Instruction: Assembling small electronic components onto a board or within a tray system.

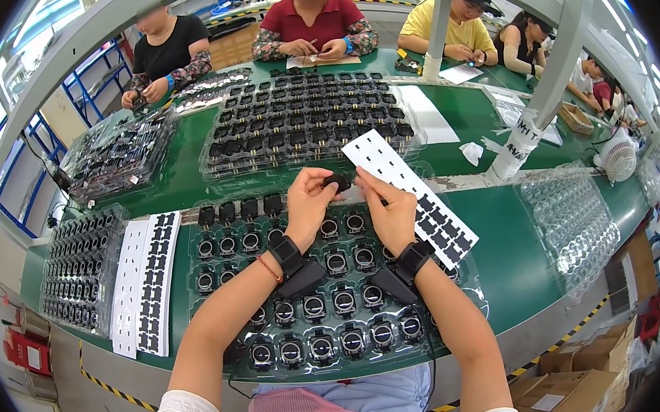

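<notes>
Pinching small black part (338, 181), fingers (324, 181) of both hands closed.

Left hand (308, 204) and right hand (391, 215) meet above a clear tray (460, 272) of round black parts, pinching one small black part (339, 181) between the fingertips. Both wrists wear black straps. White sticker sheet (413, 189) lies just right of the hands, partly peeled. Green bench (515, 263) carries more trays: a full one (306, 119) beyond the hands, an empty clear one (573, 225) at right. Second sticker sheet (147, 278) at left. Other people sit across the bench.
</notes>
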Motion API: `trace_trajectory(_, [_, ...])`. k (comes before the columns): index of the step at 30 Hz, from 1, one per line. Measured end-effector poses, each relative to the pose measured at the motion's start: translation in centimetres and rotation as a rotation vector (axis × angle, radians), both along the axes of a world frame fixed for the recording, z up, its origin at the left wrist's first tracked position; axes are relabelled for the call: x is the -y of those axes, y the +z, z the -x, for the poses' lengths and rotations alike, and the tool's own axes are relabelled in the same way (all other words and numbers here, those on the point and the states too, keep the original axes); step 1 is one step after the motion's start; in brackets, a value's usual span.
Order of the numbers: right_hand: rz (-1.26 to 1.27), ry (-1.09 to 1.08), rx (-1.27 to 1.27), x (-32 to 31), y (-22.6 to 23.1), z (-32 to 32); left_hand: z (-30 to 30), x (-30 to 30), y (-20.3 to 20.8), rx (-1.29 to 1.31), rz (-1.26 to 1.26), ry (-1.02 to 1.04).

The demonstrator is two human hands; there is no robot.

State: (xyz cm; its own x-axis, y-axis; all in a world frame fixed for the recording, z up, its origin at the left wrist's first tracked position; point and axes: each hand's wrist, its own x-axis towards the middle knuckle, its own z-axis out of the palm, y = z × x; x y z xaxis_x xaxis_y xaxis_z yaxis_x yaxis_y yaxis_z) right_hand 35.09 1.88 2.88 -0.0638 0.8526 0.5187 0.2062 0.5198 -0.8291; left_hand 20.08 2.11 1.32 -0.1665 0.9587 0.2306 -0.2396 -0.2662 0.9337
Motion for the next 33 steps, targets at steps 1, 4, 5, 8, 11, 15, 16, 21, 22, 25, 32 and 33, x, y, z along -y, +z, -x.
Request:
trace_trajectory(1, [0.0, -0.001, 0.0, -0.1, 0.0, -0.1, 0.0, 0.0, 0.1, 0.005, 0.011, 0.035])
trace_trajectory(4, [-0.183, -0.15, 0.189, -0.8, -0.4, -0.7, 0.1, -0.1, 0.0, -0.002, 0.0, 0.05])
trace_trajectory(5, [-0.211, -0.203, 0.253, -1.0, -0.7, -0.8, 0.0, -0.1, 0.0, -0.002, 0.0, 0.047])
trace_trajectory(8, [-0.171, -0.302, 0.392, -1.4, -1.7, -1.0, 0.0, -0.1, -0.1, -0.021, 0.018, 0.067])
trace_trajectory(11, [-0.081, -0.403, 0.576, -1.4, -2.9, -0.8, 0.0, 0.0, -0.1, -0.045, 0.006, 0.075])
trace_trajectory(15, [-0.065, -0.451, 0.714, -1.5, -3.5, -0.9, 0.0, 0.1, -0.1, -0.039, -0.008, 0.054])
trace_trajectory(16, [-0.037, -0.42, 0.718, -1.5, -3.2, -1.0, 0.0, 0.1, -0.1, -0.055, -0.026, 0.034])
trace_trajectory(21, [-0.073, -0.429, 0.603, -1.7, -3.4, -0.8, -0.2, -0.1, 0.1, -0.117, 0.01, 0.016])
trace_trajectory(22, [-0.075, -0.432, 0.603, -1.7, -3.2, -0.8, -0.2, -0.2, 0.2, -0.191, -0.005, 0.052])
trace_trajectory(25, [-0.169, -0.421, 0.397, -1.8, -2.6, -0.8, -0.1, -1.0, 0.9, -0.331, 0.085, 0.055])
trace_trajectory(32, [-0.248, -0.4, 0.214, -1.4, -1.1, -0.8, -0.7, -3.3, 3.3, -0.731, 0.229, 0.0])
trace_trajectory(33, [-0.253, -0.391, 0.219, -1.4, -1.2, -0.6, -0.4, -3.8, 2.9, -1.01, 0.086, 0.055])
